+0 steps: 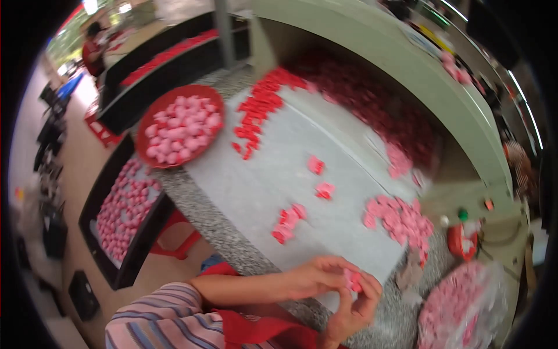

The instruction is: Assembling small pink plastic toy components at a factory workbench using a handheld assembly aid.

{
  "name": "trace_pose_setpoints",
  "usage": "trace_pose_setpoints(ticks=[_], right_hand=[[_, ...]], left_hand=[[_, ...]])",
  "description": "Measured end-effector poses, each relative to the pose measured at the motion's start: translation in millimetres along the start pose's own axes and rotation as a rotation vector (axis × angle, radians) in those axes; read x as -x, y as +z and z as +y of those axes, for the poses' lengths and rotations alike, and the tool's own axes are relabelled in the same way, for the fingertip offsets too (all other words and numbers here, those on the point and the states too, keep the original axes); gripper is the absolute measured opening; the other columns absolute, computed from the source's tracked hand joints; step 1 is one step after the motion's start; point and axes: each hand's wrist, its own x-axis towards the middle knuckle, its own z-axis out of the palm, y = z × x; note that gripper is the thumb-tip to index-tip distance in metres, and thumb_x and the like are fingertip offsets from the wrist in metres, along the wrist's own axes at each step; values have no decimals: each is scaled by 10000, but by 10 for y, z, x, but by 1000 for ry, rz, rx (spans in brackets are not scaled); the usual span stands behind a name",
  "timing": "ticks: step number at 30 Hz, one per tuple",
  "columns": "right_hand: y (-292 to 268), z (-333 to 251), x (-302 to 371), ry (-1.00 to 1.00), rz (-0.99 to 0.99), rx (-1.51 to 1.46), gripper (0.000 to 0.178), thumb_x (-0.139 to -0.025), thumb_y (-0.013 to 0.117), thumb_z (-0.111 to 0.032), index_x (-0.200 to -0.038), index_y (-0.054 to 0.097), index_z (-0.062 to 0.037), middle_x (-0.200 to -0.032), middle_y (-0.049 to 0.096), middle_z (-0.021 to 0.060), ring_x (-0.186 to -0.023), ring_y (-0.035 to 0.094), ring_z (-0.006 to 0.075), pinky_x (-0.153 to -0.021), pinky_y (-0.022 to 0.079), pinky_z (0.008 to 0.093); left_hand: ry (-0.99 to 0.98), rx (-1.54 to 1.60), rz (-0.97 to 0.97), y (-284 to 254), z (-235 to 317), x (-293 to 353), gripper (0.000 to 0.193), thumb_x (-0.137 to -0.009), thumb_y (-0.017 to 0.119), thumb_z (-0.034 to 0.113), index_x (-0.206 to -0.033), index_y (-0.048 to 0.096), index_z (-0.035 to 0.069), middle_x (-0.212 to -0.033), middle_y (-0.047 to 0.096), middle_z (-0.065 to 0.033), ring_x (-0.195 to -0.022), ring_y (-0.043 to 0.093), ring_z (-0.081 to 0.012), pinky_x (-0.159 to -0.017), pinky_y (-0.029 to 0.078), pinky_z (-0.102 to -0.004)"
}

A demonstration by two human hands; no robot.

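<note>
Near the front edge of the work surface, my left hand (pixel 318 277) and my right hand (pixel 356 305) meet, fingers pinched on a small pink-and-red piece (pixel 352 281). Its exact kind is too blurred to tell. Beyond my hands, on a pale sheet (pixel 244 198), lie a short row of pink-and-red pieces (pixel 288 222) and two separate ones, one piece (pixel 324 191) nearer than the other (pixel 315 165). To the right is a heap of flat pink pieces (pixel 401 220). Many small red pieces (pixel 258 110) are spread at the far left of the sheet.
A red bowl (pixel 142 145) of pink rounded pieces stands at the counter's left edge. Below it is a black tray (pixel 93 200) of similar pieces. A clear bag (pixel 494 296) of pink pieces and a small red container (pixel 455 239) sit at right. Dark red pieces (pixel 372 99) fill the shelf recess.
</note>
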Motion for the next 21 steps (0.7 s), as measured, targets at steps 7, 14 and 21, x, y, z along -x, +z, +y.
trace_pose_setpoints(ticks=[7, 14, 21], right_hand=[[53, -77, 0, 130, -110, 29, 211, -806, 575, -50, -1001, 556, 28, -962, 587, 132, -845, 555, 209, -766, 453, 309], [32, -85, 26, 262, -252, 70, 321, -796, 554, -30, -1113, 533, 8, -1059, 570, 140, -905, 564, 220, -802, 443, 301], [5, -99, 19, 233, -326, 196, 270, -787, 560, -15, -1055, 565, 10, -977, 592, 125, -891, 568, 209, -795, 443, 295]], left_hand=[[-56, -162, 182, 76, 123, 27, 279, -837, 556, 61, -1113, 525, 32, -1049, 570, -58, -997, 537, -151, -892, 416, -299], [821, -1205, 736, -25, 1404, 621, 240, -794, 612, 47, -1026, 559, 10, -1004, 574, -62, -911, 562, -131, -807, 467, -280], [1228, -2212, 1262, 110, 2458, 915, 334, -702, 644, 94, -1024, 597, 20, -1145, 496, -165, -1076, 479, -314, -905, 381, -372]])
